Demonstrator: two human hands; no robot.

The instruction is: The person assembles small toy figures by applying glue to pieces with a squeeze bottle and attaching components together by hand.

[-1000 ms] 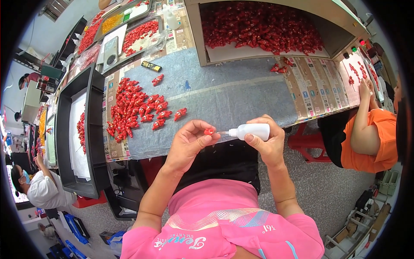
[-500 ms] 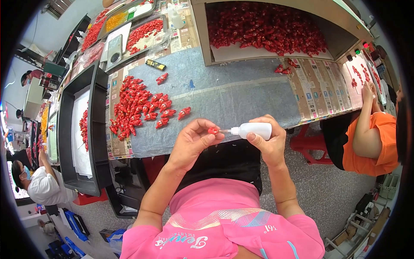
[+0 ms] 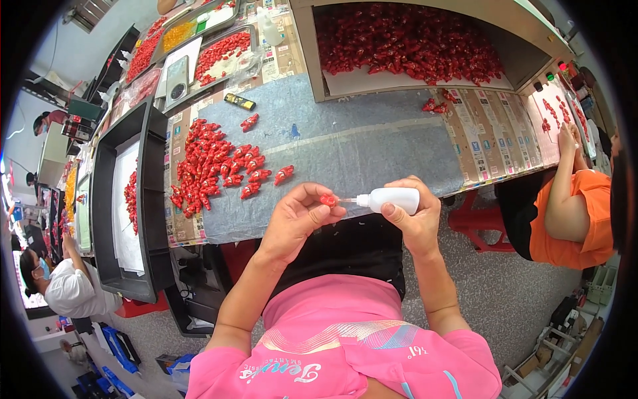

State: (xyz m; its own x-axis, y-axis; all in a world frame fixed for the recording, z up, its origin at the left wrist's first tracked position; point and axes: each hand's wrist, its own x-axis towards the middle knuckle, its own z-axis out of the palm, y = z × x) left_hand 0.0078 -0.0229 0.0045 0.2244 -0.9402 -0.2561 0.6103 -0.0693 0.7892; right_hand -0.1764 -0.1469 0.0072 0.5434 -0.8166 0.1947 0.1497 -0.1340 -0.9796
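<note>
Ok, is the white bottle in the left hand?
No, the right hand holds the white bottle, while the left hand pinches a small red piece.

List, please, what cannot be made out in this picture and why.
In the head view:
Small glossy red piece: partly hidden by left fingers; details too small.
Thin clear nozzle: too small to tell whether its tip touches the piece.
White plastic bottle: partly covered by right fingers.
Co-worker in orange shirt: head partly cut off by picture's dark edge.
</note>
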